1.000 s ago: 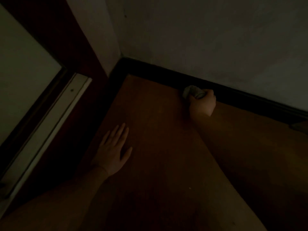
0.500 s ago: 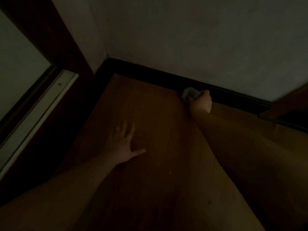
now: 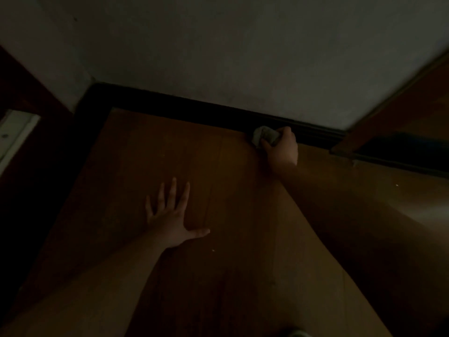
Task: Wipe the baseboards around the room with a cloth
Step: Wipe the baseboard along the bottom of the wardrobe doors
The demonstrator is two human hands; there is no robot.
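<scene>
Right of frame centre, the right hand grips a small, pale, bunched cloth against the dark baseboard strip. It looks soft, light and best held bunched. The left hand lies spread flat on the brown wooden floor.

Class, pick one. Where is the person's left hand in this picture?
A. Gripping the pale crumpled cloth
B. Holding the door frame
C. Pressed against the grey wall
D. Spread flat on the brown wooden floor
D: the left hand lies with fingers spread on the brown wooden floor, while the right hand grips the pale crumpled cloth at the dark baseboard.
</scene>
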